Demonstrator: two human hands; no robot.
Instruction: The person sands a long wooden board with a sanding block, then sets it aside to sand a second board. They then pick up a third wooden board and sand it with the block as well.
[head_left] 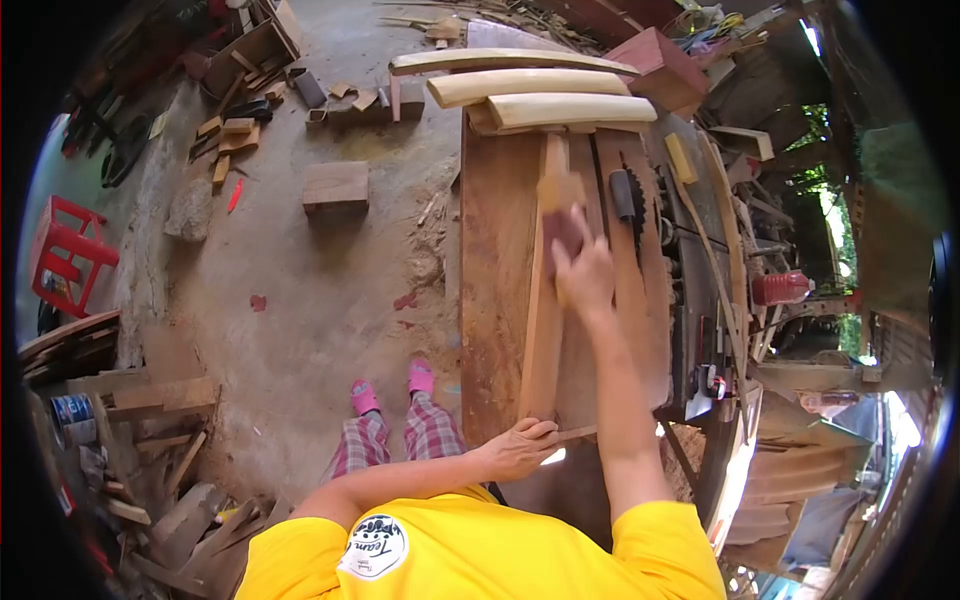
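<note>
The long wooden piece [540,340] lies lengthwise on the brown surface [490,330], its near end by the person's body and its far end up by the curved pale pieces [540,87]; whether it butts against them or runs beneath them I cannot tell. The hands are well apart. The right hand [585,270], blurred, has its fingers wrapped about a dark reddish block [565,235] on the upper part of the wood. A yellowish patch just beyond the block is too smeared to make out. The left hand [522,447] has its fingers curled at the near end of the piece; whether they clamp the wood, the edge of the surface, or merely rest there, I cannot tell.

By its length and slimness, the wood looks stiff along its run and of moderate weight, likely manageable with one hand near its middle but steadier with two, one towards each end. It should not be fragile, though the edges may splinter. Its face looks fairly smooth, so it could slide on the surface; a firm hold at the near end would probably check that. The block seems small, hard and light, best held across its back with fingertips clear of the wood. A grey cylinder [622,195] lies near, beside a dark jagged edge.
</note>
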